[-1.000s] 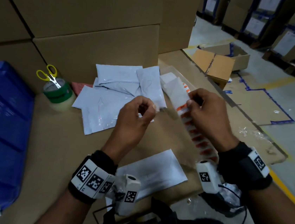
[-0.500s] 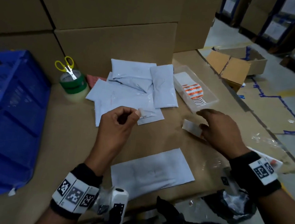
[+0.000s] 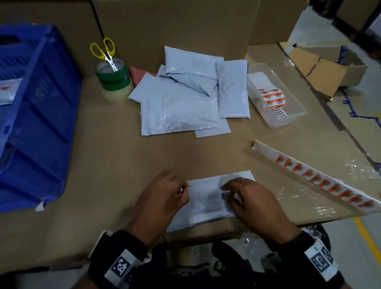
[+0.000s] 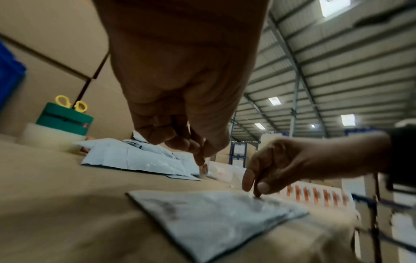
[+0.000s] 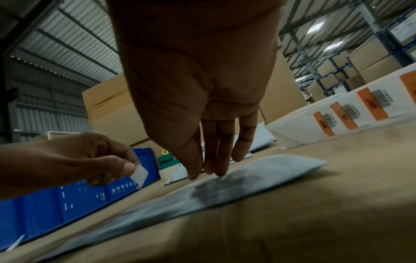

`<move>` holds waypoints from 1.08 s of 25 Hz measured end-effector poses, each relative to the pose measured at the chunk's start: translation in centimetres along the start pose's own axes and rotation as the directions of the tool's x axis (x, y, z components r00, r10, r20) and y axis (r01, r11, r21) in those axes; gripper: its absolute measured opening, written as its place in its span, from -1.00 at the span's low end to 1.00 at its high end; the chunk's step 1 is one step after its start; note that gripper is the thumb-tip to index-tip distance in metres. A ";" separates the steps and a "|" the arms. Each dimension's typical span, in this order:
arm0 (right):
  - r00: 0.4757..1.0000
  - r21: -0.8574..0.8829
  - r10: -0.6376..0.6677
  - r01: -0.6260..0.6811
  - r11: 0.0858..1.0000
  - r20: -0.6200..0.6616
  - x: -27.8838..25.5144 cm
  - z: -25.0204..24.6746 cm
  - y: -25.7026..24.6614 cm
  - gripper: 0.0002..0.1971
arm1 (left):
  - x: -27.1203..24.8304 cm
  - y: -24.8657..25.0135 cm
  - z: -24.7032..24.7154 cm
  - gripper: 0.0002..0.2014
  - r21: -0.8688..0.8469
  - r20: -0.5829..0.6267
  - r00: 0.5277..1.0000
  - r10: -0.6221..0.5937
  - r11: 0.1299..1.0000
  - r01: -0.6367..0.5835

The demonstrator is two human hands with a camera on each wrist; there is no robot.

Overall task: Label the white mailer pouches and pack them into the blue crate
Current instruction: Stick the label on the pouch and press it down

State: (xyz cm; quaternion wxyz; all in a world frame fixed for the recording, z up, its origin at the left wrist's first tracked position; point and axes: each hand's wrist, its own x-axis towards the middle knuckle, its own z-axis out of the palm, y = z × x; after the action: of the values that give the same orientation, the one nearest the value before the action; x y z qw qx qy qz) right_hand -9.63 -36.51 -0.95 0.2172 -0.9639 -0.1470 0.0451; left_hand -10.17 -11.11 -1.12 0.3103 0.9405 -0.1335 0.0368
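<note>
Our left hand [image 3: 164, 198] pinches a label [image 5: 140, 175] just left of the pouch [image 3: 204, 203]; our right hand [image 3: 247, 198], fingers straight, pins it lower centre.

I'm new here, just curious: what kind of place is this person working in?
Most likely a warehouse packing station: stacked cardboard cartons behind the bench, storage racks under a corrugated metal roof, and a blue crate beside white mailer pouches.
</note>
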 end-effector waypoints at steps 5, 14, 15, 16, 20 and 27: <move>0.999 -0.044 -0.014 0.012 0.999 -0.042 -1.0 1.5 -0.9 -0.83 | -0.5 -0.8 1.4 -0.75 0.069 0.030 1.000 0.007 0.998 -0.009; 0.998 -0.030 0.016 -0.018 0.999 -0.060 -1.8 2.6 0.1 -0.79 | 0.1 1.3 3.2 -0.83 0.102 0.169 0.984 0.061 0.992 -0.079; 0.998 -0.026 0.025 -0.026 0.999 -0.056 -1.9 2.6 0.2 -0.79 | -0.1 1.2 2.9 -0.81 0.076 0.159 0.985 0.060 0.994 -0.073; 0.998 -0.024 0.034 -0.035 0.999 -0.052 -2.0 2.6 0.3 -0.79 | -0.2 1.2 2.5 -0.76 0.059 0.150 0.987 0.061 0.996 -0.071; 0.997 -0.019 0.062 -0.063 0.998 -0.055 -1.9 2.6 -0.2 -0.83 | -0.3 0.8 1.2 -0.57 -0.001 0.179 0.982 0.056 0.998 -0.057; 0.951 0.069 0.242 -0.233 0.970 -0.194 -2.2 3.0 -4.9 -0.54 | -2.2 -4.4 0.3 -0.84 -0.081 0.100 0.994 -0.041 0.995 0.049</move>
State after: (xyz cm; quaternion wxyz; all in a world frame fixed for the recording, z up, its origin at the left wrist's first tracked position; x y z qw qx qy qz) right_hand -13.51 -31.74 -1.48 0.2456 -0.9691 -0.0062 -0.0233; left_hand -11.07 -7.35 -4.21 0.3431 0.9302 -0.1286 -0.0222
